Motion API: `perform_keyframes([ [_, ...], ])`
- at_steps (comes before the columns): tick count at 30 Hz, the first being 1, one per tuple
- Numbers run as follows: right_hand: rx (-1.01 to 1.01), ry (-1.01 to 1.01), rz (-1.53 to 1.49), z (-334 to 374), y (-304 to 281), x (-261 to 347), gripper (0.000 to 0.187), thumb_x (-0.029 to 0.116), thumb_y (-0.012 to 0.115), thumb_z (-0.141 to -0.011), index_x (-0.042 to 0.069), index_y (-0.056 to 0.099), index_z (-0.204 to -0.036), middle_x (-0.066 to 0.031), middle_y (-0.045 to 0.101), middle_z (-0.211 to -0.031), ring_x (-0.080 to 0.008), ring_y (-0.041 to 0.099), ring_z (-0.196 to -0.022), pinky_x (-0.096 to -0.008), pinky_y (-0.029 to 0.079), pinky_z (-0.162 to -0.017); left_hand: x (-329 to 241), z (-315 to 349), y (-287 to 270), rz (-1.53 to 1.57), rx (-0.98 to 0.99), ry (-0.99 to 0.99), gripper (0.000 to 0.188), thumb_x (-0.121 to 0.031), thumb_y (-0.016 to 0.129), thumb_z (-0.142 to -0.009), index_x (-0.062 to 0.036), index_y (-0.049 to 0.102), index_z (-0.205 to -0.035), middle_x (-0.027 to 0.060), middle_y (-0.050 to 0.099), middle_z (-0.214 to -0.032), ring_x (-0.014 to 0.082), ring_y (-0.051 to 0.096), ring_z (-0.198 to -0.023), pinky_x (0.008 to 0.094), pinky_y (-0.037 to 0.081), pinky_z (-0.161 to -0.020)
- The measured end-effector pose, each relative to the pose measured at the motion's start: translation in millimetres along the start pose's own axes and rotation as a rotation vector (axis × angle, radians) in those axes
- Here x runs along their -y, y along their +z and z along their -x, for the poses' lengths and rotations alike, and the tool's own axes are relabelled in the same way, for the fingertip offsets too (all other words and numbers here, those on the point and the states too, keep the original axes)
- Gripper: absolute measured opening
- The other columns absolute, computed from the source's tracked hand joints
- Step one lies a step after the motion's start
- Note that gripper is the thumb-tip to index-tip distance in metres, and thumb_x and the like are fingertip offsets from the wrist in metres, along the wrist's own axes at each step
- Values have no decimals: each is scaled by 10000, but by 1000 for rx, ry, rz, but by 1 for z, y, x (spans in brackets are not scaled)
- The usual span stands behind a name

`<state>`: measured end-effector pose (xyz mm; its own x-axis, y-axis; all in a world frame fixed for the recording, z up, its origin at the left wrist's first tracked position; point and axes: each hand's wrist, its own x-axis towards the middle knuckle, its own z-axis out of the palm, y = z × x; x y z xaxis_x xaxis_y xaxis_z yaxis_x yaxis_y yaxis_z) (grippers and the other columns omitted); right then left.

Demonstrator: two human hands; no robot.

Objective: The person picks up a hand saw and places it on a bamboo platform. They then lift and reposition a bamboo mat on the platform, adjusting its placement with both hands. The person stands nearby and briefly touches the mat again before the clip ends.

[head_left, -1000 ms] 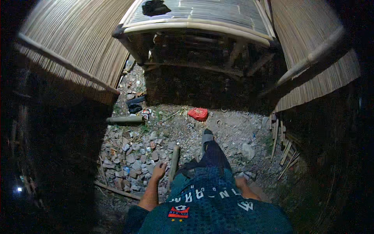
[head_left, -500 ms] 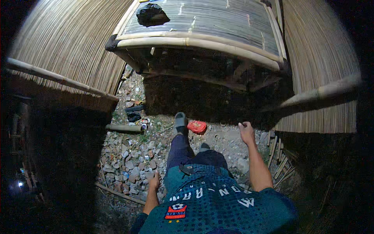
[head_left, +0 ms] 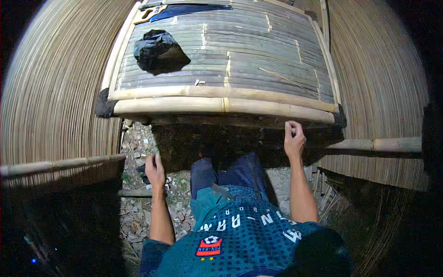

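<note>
My left hand [head_left: 156, 171] is raised left of my legs, below the front edge of a bamboo-slat platform [head_left: 258, 71]. Its thumb and forefinger stand apart, with nothing visible between them. Close to the platform's front right rail, my right hand [head_left: 294, 141] has its fingers curled in toward the thumb. Whether anything small is inside cannot be made out. On the slats lie a crumpled black plastic bag [head_left: 159, 51] and, at the far left, a handsaw [head_left: 184, 10] with a pale handle and blue blade. A thin bamboo strip [head_left: 286, 79] rests toward the right.
Thatched walls hang at the left [head_left: 50, 92] and right [head_left: 378, 92], each with a bamboo pole along it. Dark wrapping binds the platform's front corners. Broken stones [head_left: 134, 226] cover the ground at left. Bamboo sticks [head_left: 325, 189] lie at lower right.
I have come closer to the platform, which now fills more of the view and shows the whole handsaw. My left hand has risen and moved forward. The red bag on the ground is out of sight.
</note>
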<state>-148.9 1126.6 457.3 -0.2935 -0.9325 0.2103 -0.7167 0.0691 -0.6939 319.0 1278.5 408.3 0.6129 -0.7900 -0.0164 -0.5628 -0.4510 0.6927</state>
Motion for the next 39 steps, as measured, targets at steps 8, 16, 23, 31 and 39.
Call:
perform_keyframes([
  [8,29,22,-27,-116,65,83,304,320,666,-958,43,670,-1083,-138,697,-897,-223,658,-836,-353,513,-740,-206,-201,77,349,86,598,185,-120,631,-976,1,667,-1111,149,688,-997,258,661,-924,346,520,-825],
  [16,34,-109,-75,-250,173,107,302,313,639,-970,22,687,-1032,-163,701,-887,-288,669,-789,-369,512,-705,-324,-291,217,773,330,238,243,-221,594,-1013,1,666,-1082,74,669,-832,124,617,-775,287,507,-711],
  [23,19,-236,-110,-356,260,94,224,234,679,-939,10,675,-932,-159,672,-817,-320,633,-733,-366,507,-684,-360,-384,342,710,216,345,281,-238,543,-1038,12,673,-1041,119,683,-812,144,613,-703,289,490,-677],
  [31,-39,-326,-5,-365,275,87,251,89,751,-853,26,570,-692,-90,484,-587,-281,461,-513,-383,362,-490,-366,-376,338,483,300,409,160,-105,548,-1020,0,670,-1020,40,578,-646,66,486,-534,239,390,-498],
  [39,-37,-328,35,-356,274,80,301,105,757,-848,36,536,-656,-95,483,-576,-294,486,-512,-395,377,-483,-356,-378,348,519,271,436,119,-94,570,-1009,-13,657,-1013,113,615,-687,115,513,-551,271,428,-520],
])
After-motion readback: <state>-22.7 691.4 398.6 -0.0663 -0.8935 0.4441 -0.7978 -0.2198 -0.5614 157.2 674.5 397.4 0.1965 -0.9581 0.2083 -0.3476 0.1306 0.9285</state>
